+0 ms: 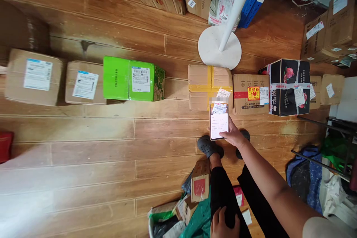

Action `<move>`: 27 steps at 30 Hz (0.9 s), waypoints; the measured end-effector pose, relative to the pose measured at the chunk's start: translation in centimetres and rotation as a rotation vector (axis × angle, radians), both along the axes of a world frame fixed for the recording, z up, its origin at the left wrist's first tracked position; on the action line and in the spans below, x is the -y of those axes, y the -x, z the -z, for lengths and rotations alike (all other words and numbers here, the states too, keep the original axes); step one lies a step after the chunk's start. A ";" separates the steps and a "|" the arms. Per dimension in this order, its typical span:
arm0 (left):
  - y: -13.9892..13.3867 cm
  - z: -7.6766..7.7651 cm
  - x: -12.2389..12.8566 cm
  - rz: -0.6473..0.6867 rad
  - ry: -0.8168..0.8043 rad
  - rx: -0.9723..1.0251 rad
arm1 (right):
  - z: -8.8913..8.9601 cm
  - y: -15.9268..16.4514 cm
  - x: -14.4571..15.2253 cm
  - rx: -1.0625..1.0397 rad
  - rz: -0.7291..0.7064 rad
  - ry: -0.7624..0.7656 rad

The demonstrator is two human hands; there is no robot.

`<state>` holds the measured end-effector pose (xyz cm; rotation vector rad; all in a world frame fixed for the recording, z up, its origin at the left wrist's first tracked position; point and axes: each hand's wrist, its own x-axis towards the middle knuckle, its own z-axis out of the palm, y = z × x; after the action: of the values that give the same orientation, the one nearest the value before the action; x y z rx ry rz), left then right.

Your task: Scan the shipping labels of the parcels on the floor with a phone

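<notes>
A smartphone (219, 124) with a lit white screen is in my right hand (232, 133), my thumb lying over the lower part of the screen. Just beyond the phone's top edge sits a cardboard box (199, 96) crossed with yellow tape, its label partly covered by the phone. My left hand (225, 224) rests on my thigh at the bottom edge, fingers apart and holding nothing. Right of the yellow-taped box stand a brown box (242, 108) with a red and yellow sticker and a black box (281, 100) with pomegranate pictures.
Leftward in the row are a green box (117, 81) and brown boxes (82, 66). A white pole on a round base (208, 50) stands behind. Parcels (199, 173) lie beside my feet, a black metal rack (315, 161) at right. More boxes (338, 20) are stacked far right.
</notes>
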<state>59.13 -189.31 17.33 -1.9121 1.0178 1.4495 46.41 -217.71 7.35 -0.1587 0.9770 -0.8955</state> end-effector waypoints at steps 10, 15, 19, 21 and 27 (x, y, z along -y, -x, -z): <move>-0.1 -0.2 1.1 -0.022 0.012 0.008 | 1.0 -1.2 -0.1 -0.117 0.008 0.003; -0.2 -0.2 1.3 -0.025 0.009 0.003 | 2.0 -0.7 -0.2 -0.158 0.042 -0.017; -0.3 -0.3 1.6 -0.019 -0.004 -0.004 | 2.5 -0.4 -0.1 -0.192 0.065 -0.016; -0.2 -0.3 1.7 -0.020 0.003 0.007 | 2.8 -0.3 -0.1 -0.219 0.069 -0.019; -0.1 -0.3 1.7 -0.020 0.006 0.026 | 3.4 0.0 -0.1 -0.300 0.056 -0.004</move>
<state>59.23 -191.02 17.63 -1.9456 0.9948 1.4303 46.38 -217.63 3.96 -0.2691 1.2662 -0.9379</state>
